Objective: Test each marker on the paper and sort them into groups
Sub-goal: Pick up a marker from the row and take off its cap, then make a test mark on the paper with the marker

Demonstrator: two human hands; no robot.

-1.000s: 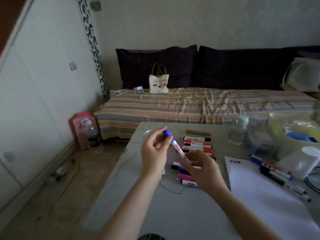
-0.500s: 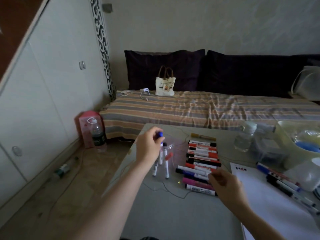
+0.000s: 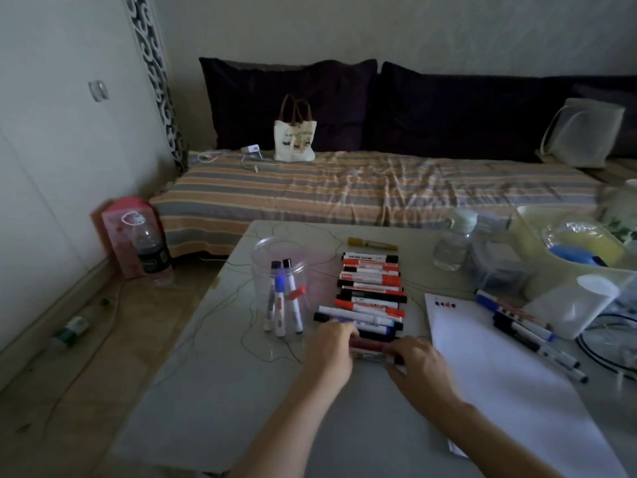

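My left hand (image 3: 331, 343) and right hand (image 3: 418, 365) sit close together at the near end of the row of markers (image 3: 370, 294), which lies across the middle of the table (image 3: 213, 401). Between them they reach the two nearest markers, a pink marker (image 3: 369, 345) and a white one just below it; my fingers curl over their ends, but the blur keeps me from telling which hand truly grips which. The paper (image 3: 499, 374) lies just right of my right hand, running to the near right edge, with small test marks at its far corner. Beyond it, more loose markers (image 3: 527, 329) rest along the paper's right side, beside a white container (image 3: 572, 305). Left of the row stands a clear jar (image 3: 278, 267) holding several markers upright. A yellow marker (image 3: 371, 243) lies alone toward the far edge, and a clear bottle (image 3: 454, 243) stands further right.
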